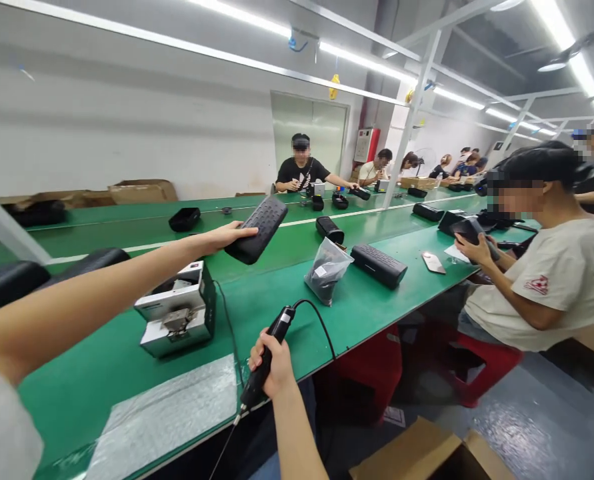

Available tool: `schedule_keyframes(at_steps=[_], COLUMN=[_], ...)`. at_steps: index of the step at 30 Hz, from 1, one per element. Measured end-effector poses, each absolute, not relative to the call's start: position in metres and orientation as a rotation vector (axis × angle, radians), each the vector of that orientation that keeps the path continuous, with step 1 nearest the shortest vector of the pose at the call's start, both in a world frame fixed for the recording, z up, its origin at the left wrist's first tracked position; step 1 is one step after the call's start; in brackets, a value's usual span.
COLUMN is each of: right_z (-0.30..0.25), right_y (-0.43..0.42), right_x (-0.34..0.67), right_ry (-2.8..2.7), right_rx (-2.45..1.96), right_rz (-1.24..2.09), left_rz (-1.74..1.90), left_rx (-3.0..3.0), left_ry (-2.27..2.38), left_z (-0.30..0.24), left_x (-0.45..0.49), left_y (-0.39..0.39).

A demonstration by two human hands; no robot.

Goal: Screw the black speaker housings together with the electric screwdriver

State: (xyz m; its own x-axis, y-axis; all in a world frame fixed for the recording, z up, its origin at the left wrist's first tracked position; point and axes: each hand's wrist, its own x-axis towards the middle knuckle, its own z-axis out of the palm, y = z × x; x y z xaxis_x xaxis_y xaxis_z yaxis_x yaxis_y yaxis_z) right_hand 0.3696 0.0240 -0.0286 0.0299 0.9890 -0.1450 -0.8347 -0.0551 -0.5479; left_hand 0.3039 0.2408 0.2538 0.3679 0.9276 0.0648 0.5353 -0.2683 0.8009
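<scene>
Head view of a green assembly bench (127, 373). The person's left hand (223, 237) is reaching out over the bench, its fingers curling around the near end of a black ribbed speaker casing (257, 229), which is being held tilted in the air above the green surface. The right hand (273, 360) is gripping a black electric screwdriver (265, 363) in a closed fist at the bench's near edge, tip pointing down, its cable (321, 323) looping away over the edge. A metal screw feeder (177, 310) is sitting between the two arms. A plastic bag (327, 270) and a second speaker (379, 265) are lying farther along, near a seated co-worker (541, 280) who is holding a dark part.
</scene>
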Motion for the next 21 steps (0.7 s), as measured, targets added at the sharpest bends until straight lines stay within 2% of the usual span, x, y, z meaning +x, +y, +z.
schedule_keyframes(at_steps=[4,10,15,21], right_z=[-0.024,-0.019,-0.018,-0.019], right_y=[0.022,0.019,0.019,0.014], right_x=[0.37,0.374,0.377,0.38], right_ry=[-0.316,-0.288,-0.273,-0.334], right_rx=[-0.566,-0.551,-0.552,-0.561], right_rz=[1.555,1.577,1.572,1.566], left_rz=[0.517,0.437,0.287,0.304], left_rx=[2.158,2.623,2.761,2.989], left_ry=[1.156,1.423,1.582,1.475], left_z=[0.244,0.154,0.114,0.092], left_x=[0.215,0.09,0.045,0.055], left_y=[0.145,0.035,0.004,0.005])
